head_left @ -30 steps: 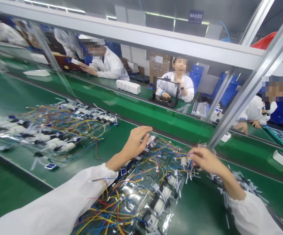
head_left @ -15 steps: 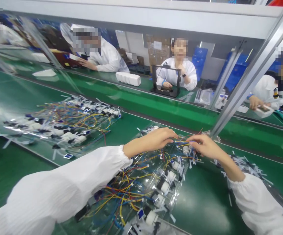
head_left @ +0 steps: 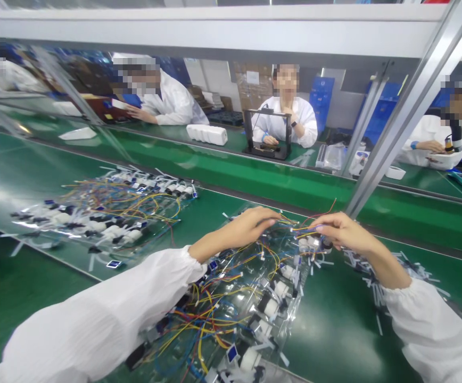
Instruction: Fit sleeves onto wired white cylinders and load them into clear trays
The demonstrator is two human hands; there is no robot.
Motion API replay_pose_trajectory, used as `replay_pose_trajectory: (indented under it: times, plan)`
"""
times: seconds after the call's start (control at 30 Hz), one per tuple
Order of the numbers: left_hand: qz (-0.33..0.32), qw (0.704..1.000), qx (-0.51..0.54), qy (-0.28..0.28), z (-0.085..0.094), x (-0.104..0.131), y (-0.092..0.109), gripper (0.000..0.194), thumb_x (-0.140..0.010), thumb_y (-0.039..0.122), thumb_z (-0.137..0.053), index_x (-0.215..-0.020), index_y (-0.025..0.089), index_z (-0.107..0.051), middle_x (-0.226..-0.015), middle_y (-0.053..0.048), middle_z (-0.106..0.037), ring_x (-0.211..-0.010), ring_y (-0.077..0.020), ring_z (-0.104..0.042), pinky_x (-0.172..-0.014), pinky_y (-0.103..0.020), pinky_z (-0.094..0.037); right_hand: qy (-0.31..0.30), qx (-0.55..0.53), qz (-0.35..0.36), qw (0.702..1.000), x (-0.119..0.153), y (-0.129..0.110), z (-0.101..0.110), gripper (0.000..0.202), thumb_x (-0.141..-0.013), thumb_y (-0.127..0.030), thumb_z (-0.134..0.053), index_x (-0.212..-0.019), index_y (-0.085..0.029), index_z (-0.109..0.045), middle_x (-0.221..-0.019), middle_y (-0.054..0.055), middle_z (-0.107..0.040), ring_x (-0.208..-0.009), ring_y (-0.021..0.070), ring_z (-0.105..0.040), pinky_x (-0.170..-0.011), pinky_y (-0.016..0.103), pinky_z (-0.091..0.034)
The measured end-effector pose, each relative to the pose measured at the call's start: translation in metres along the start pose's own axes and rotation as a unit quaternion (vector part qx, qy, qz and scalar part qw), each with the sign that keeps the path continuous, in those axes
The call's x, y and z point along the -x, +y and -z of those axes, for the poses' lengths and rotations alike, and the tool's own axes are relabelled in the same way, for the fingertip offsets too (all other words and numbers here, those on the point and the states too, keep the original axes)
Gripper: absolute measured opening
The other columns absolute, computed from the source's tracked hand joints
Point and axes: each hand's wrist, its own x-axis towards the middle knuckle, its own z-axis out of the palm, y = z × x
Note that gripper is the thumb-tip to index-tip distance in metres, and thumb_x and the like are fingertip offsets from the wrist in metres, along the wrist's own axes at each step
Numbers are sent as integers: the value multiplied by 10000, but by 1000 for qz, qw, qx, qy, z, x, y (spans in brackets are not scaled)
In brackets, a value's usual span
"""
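Observation:
My right hand (head_left: 346, 232) pinches a bundle of thin coloured wires (head_left: 308, 230) between thumb and fingers. White connectors show at the bundle's left end, and a red wire sticks up behind the fingers. To its left, my left hand (head_left: 255, 224) is closed at the fingertips, where yellow and blue wires (head_left: 289, 219) come out. Under both hands lies a clear plastic tray (head_left: 250, 290) with rows of small white-and-black parts (head_left: 271, 307) along its edge. Loose yellow, red and blue wires (head_left: 205, 314) tangle across its middle.
A second wired batch (head_left: 95, 213) lies on the green bench at left. White strips (head_left: 404, 266) lie beyond my right forearm. A slanted metal post (head_left: 398, 117) rises at right. Across the bench sit several co-workers, one behind a black frame (head_left: 267, 133).
My right hand has shifted slightly right, drawing away from my left hand, which has moved a little left. The wire bundle stays in my right fingers. The camera view has tilted slightly.

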Motion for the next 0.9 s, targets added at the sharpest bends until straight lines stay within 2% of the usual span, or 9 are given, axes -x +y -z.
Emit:
replay_pose_trajectory:
  times: [0.07, 0.13, 0.27, 0.37, 0.43, 0.53, 0.7, 0.83, 0.9]
  plan:
    - [15, 999, -10, 28, 3, 12, -9, 411, -1093, 401, -425, -1388, 203, -633, -1421, -91, -680, -1330, -233, -623, -1162, -430, -485, -4, -23, 3, 1000, 3, -5, 1, 454, -909, -501, -685, -1126, -108, -754, -514, -96, -379, -422, 67, -358, -407, 194, -378]
    - [27, 998, -40, 35, 4, 24, -21, 462, -1099, 428, -396, -1444, 190, -587, -1500, -106, -619, -1402, -238, -567, -1206, -442, -453, -10, -30, 8, 999, 7, -10, -1, 458, -911, -510, -689, -1118, -106, -751, -520, -94, -379, -432, 68, -347, -412, 198, -381]
    - [42, 993, -111, 7, -6, 47, -44, 533, -1103, 454, -340, -1478, 147, -564, -1569, -156, -541, -1474, -265, -496, -1247, -478, -414, -20, -9, 16, 1000, 14, -22, -8, 430, -930, -504, -675, -1110, -122, -756, -561, -61, -465, -437, 73, -411, -415, 198, -371]
    - [43, 991, -130, -2, -18, 55, -54, 518, -1094, 425, -361, -1489, 156, -562, -1594, -160, -514, -1505, -282, -458, -1270, -507, -371, -14, 0, 15, 1000, 20, -27, -11, 424, -926, -516, -685, -1108, -141, -760, -584, -45, -510, -422, 74, -438, -409, 202, -357]
    - [43, 989, -141, -1, -27, 57, -57, 506, -1084, 390, -383, -1518, 180, -537, -1635, -143, -463, -1544, -292, -398, -1287, -528, -330, -2, -11, 14, 1000, 25, -30, -12, 430, -914, -530, -704, -1096, -144, -760, -582, -42, -518, -419, 71, -424, -406, 203, -338]
    - [43, 985, -164, 0, -36, 56, -57, 507, -1078, 352, -381, -1541, 194, -513, -1670, -133, -412, -1571, -310, -345, -1294, -553, -298, 28, -62, 10, 998, 35, -37, -10, 461, -883, -565, -744, -1070, -145, -752, -509, -71, -427, -408, 65, -336, -397, 206, -295]
    - [47, 980, -192, -1, -40, 56, -56, 510, -1086, 329, -348, -1551, 188, -503, -1687, -126, -383, -1576, -311, -331, -1292, -546, -293, 114, -126, 20, 985, 59, -53, 5, 441, -820, -555, -833, -1039, -179, -755, -540, -72, -405, -412, 51, -242, -376, 223, -221]
    - [47, 980, -195, 1, -41, 56, -55, 507, -1090, 330, -337, -1538, 177, -518, -1691, -136, -372, -1582, -314, -318, -1294, -551, -285, 132, -100, 35, 986, 75, -58, 20, 341, -864, -502, -817, -1042, -213, -775, -525, -83, -332, -412, 56, -221, -385, 233, -182]
    - [49, 981, -189, 9, -41, 56, -55, 504, -1087, 334, -347, -1535, 187, -524, -1687, -132, -382, -1580, -310, -323, -1297, -550, -282, 123, -66, 26, 990, 81, -58, 25, 335, -873, -505, -808, -1038, -214, -786, -537, -66, -366, -420, 62, -238, -388, 240, -180]
